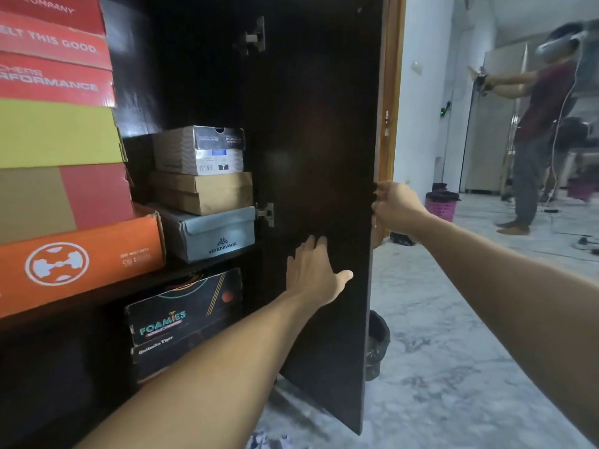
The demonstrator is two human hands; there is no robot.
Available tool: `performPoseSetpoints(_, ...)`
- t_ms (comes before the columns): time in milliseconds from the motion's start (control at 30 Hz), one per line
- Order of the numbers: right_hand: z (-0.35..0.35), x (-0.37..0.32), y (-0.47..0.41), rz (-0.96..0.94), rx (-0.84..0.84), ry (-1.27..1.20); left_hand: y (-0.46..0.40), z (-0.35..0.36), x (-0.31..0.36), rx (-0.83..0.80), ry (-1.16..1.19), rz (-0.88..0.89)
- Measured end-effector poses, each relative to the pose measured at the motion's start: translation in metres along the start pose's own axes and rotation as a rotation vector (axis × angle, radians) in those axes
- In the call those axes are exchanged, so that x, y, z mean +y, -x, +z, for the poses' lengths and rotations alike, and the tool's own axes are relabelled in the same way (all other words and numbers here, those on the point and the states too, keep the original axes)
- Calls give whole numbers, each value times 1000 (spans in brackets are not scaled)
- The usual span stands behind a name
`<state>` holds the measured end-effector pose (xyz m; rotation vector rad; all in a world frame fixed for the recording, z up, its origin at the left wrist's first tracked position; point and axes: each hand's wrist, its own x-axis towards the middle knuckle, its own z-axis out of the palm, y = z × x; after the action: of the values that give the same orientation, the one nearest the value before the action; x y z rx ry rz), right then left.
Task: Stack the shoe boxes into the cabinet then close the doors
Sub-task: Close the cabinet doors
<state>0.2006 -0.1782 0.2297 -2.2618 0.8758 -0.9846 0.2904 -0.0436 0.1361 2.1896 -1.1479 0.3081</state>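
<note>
The dark cabinet's right door (317, 124) stands open, its inner face toward me. My right hand (393, 205) grips the door's outer edge at mid height. Flat against the inner face lower down lies my left hand (314, 270), fingers spread. Inside the cabinet, a stack of red, yellow and orange shoe boxes (58, 157) fills the left. A grey-white box (199, 150), a brown box (204, 191) and a pale blue box (214, 231) are stacked at the back. On the shelf below sits a black Foamies box (181, 312) on top of another box.
A marble floor (453, 351) spreads to the right. A dark bin (377, 345) stands behind the door's lower edge. Farther off are a pink basket (440, 205), cables on the floor and another person (538, 131) standing with arms stretched out.
</note>
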Motion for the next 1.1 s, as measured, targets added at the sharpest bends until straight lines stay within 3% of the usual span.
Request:
performPoseSetpoints(300, 8, -13, 14, 5, 59, -187, 22, 20, -19, 35, 14, -35)
performPoseSetpoints(667, 37, -72, 55, -166, -237, -462, 54, -9, -68, 227, 53, -48)
performPoseSetpoints(767, 58, -90, 58, -242, -299, -457, 60, -25, -92, 289, 3, -61)
performPoseSetpoints(1100, 136, -147, 42, -421, -248, -338, 70, -61, -165, 411, -409, 53)
